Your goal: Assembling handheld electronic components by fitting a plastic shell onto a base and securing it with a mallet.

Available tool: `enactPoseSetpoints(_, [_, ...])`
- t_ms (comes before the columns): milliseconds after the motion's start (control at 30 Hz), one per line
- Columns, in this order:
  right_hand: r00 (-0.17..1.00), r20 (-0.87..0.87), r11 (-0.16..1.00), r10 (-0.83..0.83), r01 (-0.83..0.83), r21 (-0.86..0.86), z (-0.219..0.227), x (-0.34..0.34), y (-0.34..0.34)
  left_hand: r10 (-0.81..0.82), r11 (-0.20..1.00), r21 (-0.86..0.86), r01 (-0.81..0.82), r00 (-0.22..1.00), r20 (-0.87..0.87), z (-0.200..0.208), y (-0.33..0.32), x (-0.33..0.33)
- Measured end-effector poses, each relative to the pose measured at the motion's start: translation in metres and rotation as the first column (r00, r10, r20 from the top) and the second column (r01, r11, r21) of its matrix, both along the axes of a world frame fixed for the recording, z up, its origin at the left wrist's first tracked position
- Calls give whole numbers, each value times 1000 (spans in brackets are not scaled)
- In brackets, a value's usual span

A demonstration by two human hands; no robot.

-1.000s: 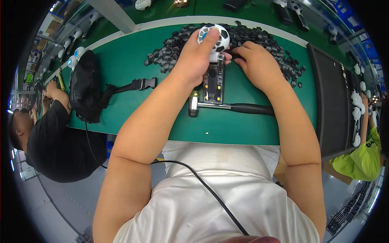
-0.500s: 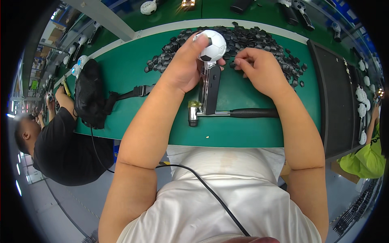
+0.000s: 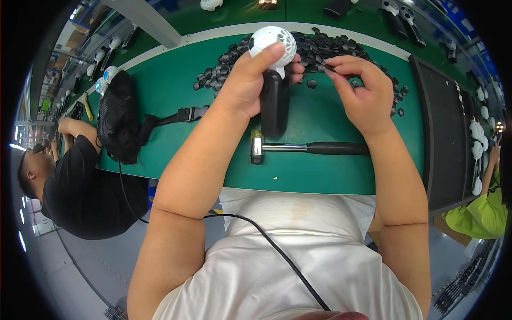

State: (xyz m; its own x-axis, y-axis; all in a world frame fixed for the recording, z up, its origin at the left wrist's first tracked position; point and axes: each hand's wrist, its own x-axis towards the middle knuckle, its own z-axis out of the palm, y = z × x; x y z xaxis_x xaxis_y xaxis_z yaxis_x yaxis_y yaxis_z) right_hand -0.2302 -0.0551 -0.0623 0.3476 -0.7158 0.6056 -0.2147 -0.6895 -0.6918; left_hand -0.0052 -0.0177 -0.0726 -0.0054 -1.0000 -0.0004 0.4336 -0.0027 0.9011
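Note:
My left hand (image 3: 243,85) is wrapped round the neck of a handheld device (image 3: 274,109) with a black handle and a white football-like head. The thumb presses on the head, which shows an openwork grille on its right side. To the right, my right hand (image 3: 369,96) pinches a small black pentagon piece (image 3: 322,68) between thumb and forefinger, apart from the device. Behind both hands spreads a heap of black pentagon pieces (image 3: 320,45). A mallet (image 3: 285,148) with a metal head and black grip lies crosswise below the device's handle.
A black mesh bag (image 3: 118,120) with a buckled strap (image 3: 186,114) sits at the left of the green table (image 3: 320,178). A dark tray (image 3: 445,133) borders the right. Similar devices (image 3: 408,24) lie on the green surface beyond. People sit at both sides.
My left hand has turned the device, so its grille and the handle's plain black side now show. My right hand has moved up and right, away from the device.

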Motion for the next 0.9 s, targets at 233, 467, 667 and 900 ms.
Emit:
enactPoseSetpoints(233, [999,-8,780,-47,31,-625,9,-6,-5,-108,993,-68,96,974,-198,-8,-4,6])
enactPoseSetpoints(467, [997,-62,787,-44,-3,-617,10,-7,-4,-168,985,-81,153,955,-245,-8,0,1])
enactPoseSetpoints(667, [999,2,990,47,-47,133,9,3,6,54,982,-190,-25,987,149,-3,-4,-5])
enactPoseSetpoints(900, [966,221,795,135,-239,558,1,11,-2,176,960,-266,-90,931,320,-1,-4,-18])
